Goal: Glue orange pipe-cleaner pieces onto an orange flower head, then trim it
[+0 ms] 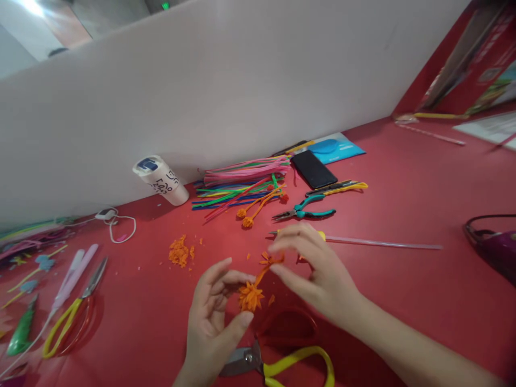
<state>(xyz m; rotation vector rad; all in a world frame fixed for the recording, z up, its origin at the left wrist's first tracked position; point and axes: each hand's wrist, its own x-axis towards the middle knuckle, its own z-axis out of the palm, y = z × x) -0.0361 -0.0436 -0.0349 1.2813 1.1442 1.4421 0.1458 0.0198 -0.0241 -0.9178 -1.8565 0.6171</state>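
Observation:
An orange pipe cleaner flower (250, 296) with a bent fuzzy stem is held between both hands. My left hand (215, 317) curls around the flower head, with the thumb below it and the fingertips behind. At the upper end of the stem, my right hand (318, 269) closes its thumb and fingers around the orange strand. Beneath the hands lies a pair of scissors (242, 361) with yellow and red handles, partly hidden by my left hand. Small orange clippings (271, 299) are scattered beside the flower.
Orange scraps (178, 251) lie to the left. Behind are finished orange flowers (247, 222), pipe cleaner bundles (245, 172), teal pliers (300, 212), a phone (313, 169) and a white tumbler (163, 180). More scissors (76, 314) lie left; a translucent stick (382, 243) lies right.

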